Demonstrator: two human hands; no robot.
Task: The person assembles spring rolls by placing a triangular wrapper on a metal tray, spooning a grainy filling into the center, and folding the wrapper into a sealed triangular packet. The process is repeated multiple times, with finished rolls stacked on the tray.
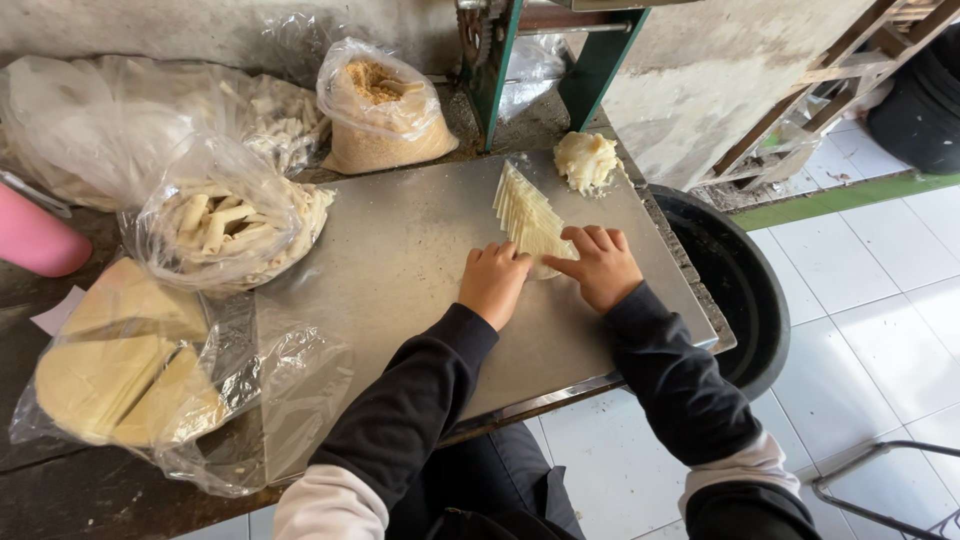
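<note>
A fanned row of pale yellow triangular dough wrappers [522,205] lies on a grey metal sheet [400,260]. My left hand [493,284] and my right hand [600,265] both press on the nearest wrapper [546,262] at the row's near end, fingers curled over it. Most of that wrapper is hidden under the hands. A lump of pale filling [586,160] sits at the sheet's far right corner.
Plastic bags hold rolled pastries [235,225], crumbs [385,110] and flat round wrappers [120,370] on the left. A pink cup [35,240] stands at far left. A black tub [735,285] sits right of the table, green machine legs [545,65] behind.
</note>
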